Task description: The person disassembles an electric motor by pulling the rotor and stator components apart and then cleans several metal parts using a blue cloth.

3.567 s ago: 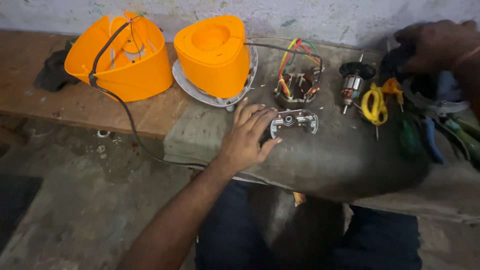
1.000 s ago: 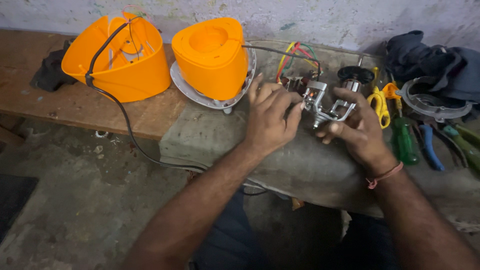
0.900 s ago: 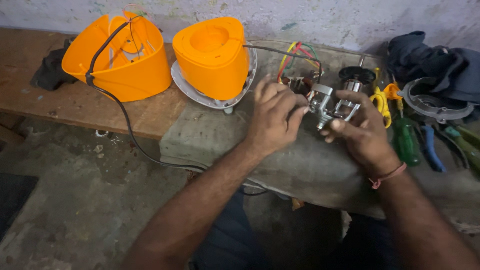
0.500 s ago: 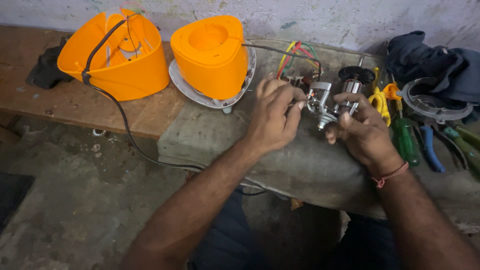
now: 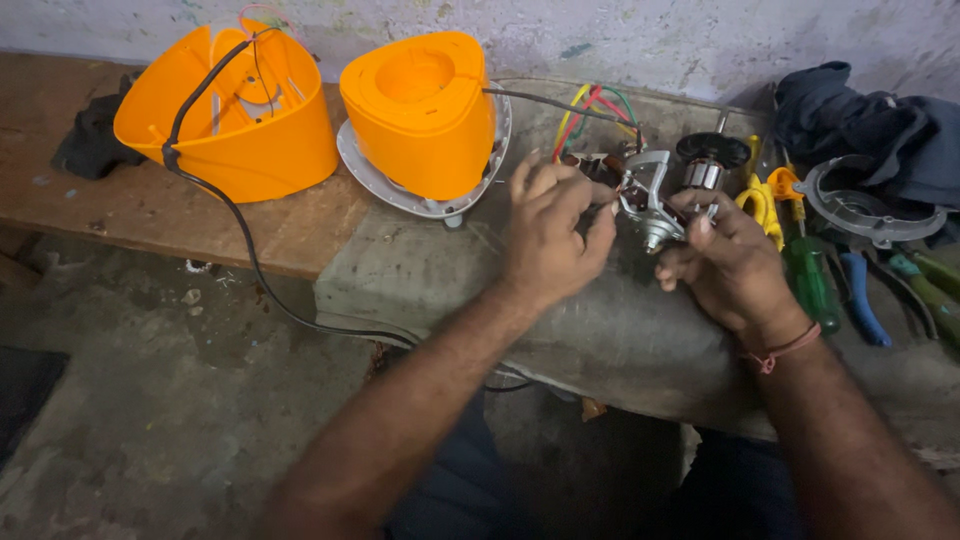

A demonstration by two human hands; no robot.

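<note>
Rough stone slab (image 5: 420, 280), hands gripping metal bracket (image 5: 648, 195)

Stained wall (image 5: 640, 35), wooden bench (image 5: 150, 205), concrete floor (image 5: 150, 400)

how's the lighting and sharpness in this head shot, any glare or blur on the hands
Head view: soft, even light with no hard shadows; the orange housing is bright but not blown out. The left hand and right hand look slightly soft around the metal bracket; the forearms at the bottom edge are out of focus; corners stay dim.
</note>
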